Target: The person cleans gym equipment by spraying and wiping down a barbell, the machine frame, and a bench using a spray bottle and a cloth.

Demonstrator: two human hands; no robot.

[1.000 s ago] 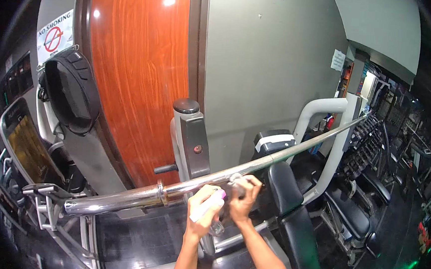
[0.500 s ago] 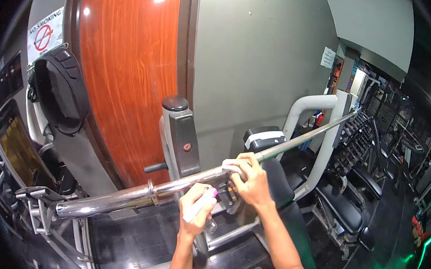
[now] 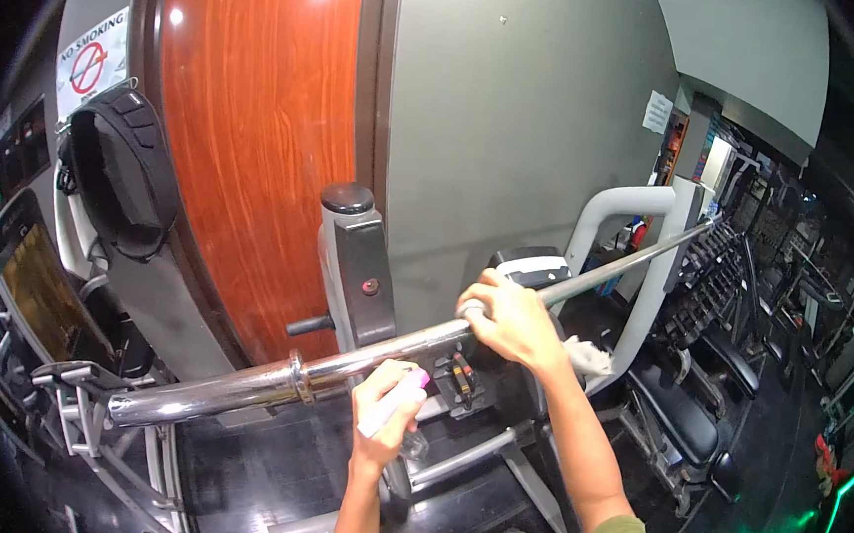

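A shiny metal barbell (image 3: 366,359) slants across the view, its thick sleeve end at the left. My right hand (image 3: 510,322) is closed over the bar, with a bit of light cloth (image 3: 470,310) showing under the fingers. Beyond my right wrist hangs a whitish piece of cloth (image 3: 589,359), apparently its loose end. Just below the bar, my left hand (image 3: 383,412) is wrapped around a spray bottle (image 3: 392,406) with a white and pink head. The bottle's clear lower part shows partly beneath the palm.
A grey machine post (image 3: 358,262) with a black cap stands behind the bar. Grey tubular frame (image 3: 668,254) rises at the right, near a dumbbell rack (image 3: 698,281) and a black bench (image 3: 669,412). A black belt (image 3: 122,171) hangs at the left, beside a wooden door (image 3: 256,156).
My right hand has turned over the bar, fingers now more on top. The loose cloth has swung from below the hand to the right of the wrist. My left hand has barely moved.
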